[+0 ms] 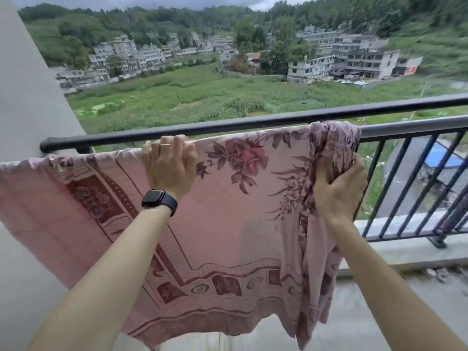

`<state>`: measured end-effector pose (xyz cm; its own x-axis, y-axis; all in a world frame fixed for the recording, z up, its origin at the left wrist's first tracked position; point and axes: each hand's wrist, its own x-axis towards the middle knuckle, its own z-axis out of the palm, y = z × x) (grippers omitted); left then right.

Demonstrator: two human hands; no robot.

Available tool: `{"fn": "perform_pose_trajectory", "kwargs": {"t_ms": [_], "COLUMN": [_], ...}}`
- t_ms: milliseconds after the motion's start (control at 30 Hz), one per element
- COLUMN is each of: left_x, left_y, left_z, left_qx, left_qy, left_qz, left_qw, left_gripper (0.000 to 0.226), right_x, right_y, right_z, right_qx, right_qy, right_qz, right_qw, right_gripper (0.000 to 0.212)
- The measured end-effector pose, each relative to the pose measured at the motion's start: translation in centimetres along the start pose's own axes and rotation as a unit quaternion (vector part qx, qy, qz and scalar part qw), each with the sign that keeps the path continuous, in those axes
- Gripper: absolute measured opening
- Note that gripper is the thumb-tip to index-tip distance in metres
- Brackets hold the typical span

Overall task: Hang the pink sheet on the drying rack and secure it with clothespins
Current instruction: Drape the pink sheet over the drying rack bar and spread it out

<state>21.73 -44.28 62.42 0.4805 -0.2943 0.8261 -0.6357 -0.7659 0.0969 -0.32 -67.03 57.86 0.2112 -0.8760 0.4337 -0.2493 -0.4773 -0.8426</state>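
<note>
Pinning the pink sheet on the rail, left hand gripped; right hand clutched bunched cloth. Unpegged, could slide off.

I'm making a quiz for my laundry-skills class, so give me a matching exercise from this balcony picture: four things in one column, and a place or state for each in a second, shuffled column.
Column one:
1. left hand
2. right hand
3. smartwatch
4. pink sheet

Column two:
A. draped over the rail
B. strapped on the left wrist
C. clutching the bunched cloth at the sheet's right end
D. fingers hooked over the sheet's top edge on the rail

Pairs: 1-D, 2-C, 3-B, 4-A
</note>
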Motion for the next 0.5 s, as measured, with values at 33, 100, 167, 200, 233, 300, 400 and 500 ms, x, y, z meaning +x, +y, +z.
{"fn": "perform_pose_trajectory", "kwargs": {"t_ms": [33, 100, 167, 200, 233, 300, 400, 500], "left_x": [-0.2, -0.4, -0.5, -0.4, -0.4, -0.5, -2.1, -5.3], "left_y": [0.0, -0.1, -0.1, -0.2, -0.3, -0.9, -3.5, -7.1], "left_z": [0.2, 0.3, 0.1, 0.0, -0.1, -0.4, -1.4, -3.4], "left_qx": [-0.002, -0.009, -0.015, -0.018, -0.020, -0.006, 0.007, 0.014], "left_qy": [0.000, 0.005, 0.006, 0.003, -0.001, -0.012, -0.021, -0.053], "left_qz": [-0.003, 0.005, 0.014, 0.017, 0.019, 0.024, 0.006, -0.013], "left_qw": [1.000, 1.000, 1.000, 1.000, 1.000, 1.000, 1.000, 0.998], "left_gripper": [0.041, 0.042, 0.043, 0.044, 0.045, 0.046, 0.054, 0.068], "right_x": [-1.0, -2.2, -3.0, -3.4, -3.7, -4.4, -6.0, -8.2], "right_y": [0.8, 1.6, 1.0, 0.2, -0.7, -3.0, -7.0, -11.4], "right_z": [0.3, 0.7, 1.4, 1.9, 2.4, 3.7, 6.1, 9.5], "right_qx": [-0.033, -0.093, -0.116, -0.103, -0.076, -0.014, 0.025, 0.032], "right_qy": [0.028, 0.060, 0.047, 0.031, 0.012, -0.030, -0.093, -0.150], "right_qz": [-0.035, -0.141, -0.261, -0.307, -0.343, -0.395, -0.457, -0.505], "right_qw": [0.998, 0.984, 0.957, 0.946, 0.936, 0.918, 0.884, 0.849], "right_gripper": [0.070, 0.069, 0.067, 0.065, 0.062, 0.055, 0.050, 0.048]}}
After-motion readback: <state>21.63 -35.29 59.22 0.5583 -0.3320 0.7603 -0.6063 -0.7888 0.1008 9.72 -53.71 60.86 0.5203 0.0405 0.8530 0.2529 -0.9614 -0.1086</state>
